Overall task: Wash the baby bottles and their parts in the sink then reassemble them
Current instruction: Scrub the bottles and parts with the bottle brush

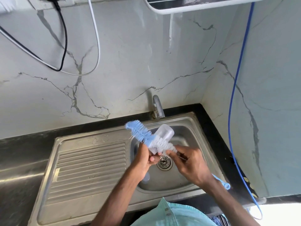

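Over the basin of the sink point(192, 126), well short of finished by the look of it. Holding a clear bottle point(164, 133) tilted above the drain point(164, 162), left hand point(145, 162) curled round its lower end. Gripping the thin handle of a blue-and-white bottle brush point(141, 133) in the right hand point(190, 165), fingers closed on it, bristles lying across the bottle close to the left hand; whether any reach inside, impossible to tell. Judged as the scrubbing of one bottle. Low in the basin, partly hidden under the left wrist, one more clear part point(145, 176), kind unclear. No water visibly running from the tap point(158, 106). Left to do, as far as can be seen: rinsing, the other parts, and all reassembly.
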Available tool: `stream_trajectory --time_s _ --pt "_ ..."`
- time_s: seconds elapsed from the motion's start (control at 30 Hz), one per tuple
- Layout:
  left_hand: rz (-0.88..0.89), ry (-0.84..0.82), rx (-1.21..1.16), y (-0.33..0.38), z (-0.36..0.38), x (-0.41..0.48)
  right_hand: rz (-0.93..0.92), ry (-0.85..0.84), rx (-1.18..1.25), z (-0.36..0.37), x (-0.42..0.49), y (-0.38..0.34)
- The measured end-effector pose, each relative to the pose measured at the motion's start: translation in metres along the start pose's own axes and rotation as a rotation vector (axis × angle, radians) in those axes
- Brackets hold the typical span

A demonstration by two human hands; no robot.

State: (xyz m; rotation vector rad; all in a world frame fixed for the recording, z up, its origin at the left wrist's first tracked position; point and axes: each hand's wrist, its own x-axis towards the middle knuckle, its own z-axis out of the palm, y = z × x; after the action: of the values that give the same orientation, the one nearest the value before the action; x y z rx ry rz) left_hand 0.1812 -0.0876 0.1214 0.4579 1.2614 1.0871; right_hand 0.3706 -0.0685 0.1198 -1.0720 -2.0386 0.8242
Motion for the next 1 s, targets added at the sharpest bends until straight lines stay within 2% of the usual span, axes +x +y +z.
stream_trajectory --time_s 0.13,0.17,0.3,0.43,0.5,0.67,0.77,0.83,0.93,1.0 --pt "-0.089 -0.074 -0.025 0.003 0.004 -0.001 0.171 0.200 0.047 -0.016 0.015 0.009" --pt "-0.108 -0.087 -0.041 0.002 0.004 -0.001 0.169 0.204 0.050 -0.018 0.016 0.008" --pt "-0.138 -0.148 -0.152 0.003 0.003 -0.005 -0.001 0.000 -0.015 -0.008 0.003 -0.002" --pt "-0.175 -0.226 -0.144 0.009 0.003 -0.010 0.177 0.183 0.086 -0.024 0.016 0.008" --pt "-0.169 -0.238 -0.153 0.009 0.001 -0.011 0.181 0.185 0.084 -0.028 0.019 0.008" --pt "-0.116 -0.165 -0.158 0.012 -0.003 -0.008 0.071 0.029 0.041 -0.018 0.009 0.009" --pt "-0.073 -0.144 -0.095 0.014 -0.003 -0.006 0.161 0.134 0.078 -0.024 0.017 0.017" --pt "-0.044 -0.105 -0.070 0.013 -0.001 -0.006 0.151 0.152 0.081 -0.021 0.017 0.014" --pt "0.011 -0.023 -0.046 0.009 0.002 -0.005 -0.008 -0.018 0.022 -0.003 0.004 -0.002" --pt "0.016 -0.016 -0.034 0.007 0.005 -0.005 -0.005 -0.013 -0.003 -0.003 0.005 0.002"
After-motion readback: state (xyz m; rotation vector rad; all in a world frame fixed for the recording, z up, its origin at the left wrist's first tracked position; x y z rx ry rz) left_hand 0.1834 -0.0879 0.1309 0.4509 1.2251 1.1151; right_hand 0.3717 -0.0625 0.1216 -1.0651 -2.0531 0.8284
